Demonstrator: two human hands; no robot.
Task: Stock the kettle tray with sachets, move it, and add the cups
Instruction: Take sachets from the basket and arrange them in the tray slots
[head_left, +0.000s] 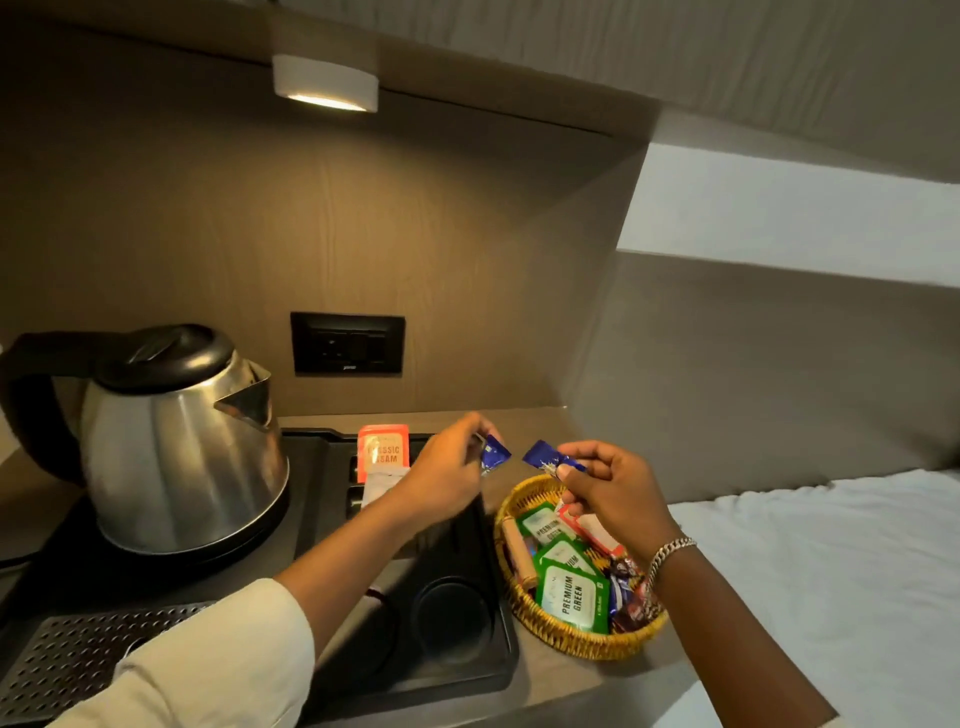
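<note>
I am looking down into a wood-panelled alcove (311, 218), lit from above by a small under-shelf lamp (325, 83), with a black wall socket (347, 343) set into the back panel. To my right a bed with white sheets (831, 571) is lying just beside the desk (566, 680), whose brown surface is carrying everything else. Most of the desk is being taken up by the black kettle tray (467, 660), with a perforated metal grille (67, 654) at its near left corner and a round cup recess near its right edge. A steel kettle (176, 447) is standing on the tray's left half. At the tray's back, a red tea sachet (383, 451) is standing upright in a slot. Just beside the tray's right edge, a woven basket (576, 642) is holding green tea sachets (571, 597) and other packets. My left hand (447, 480) is pinching a small blue sachet (493, 453) over the tray, and my right hand (613, 488), a bracelet at its wrist, is gripping a second blue sachet (545, 457) above the basket.
</note>
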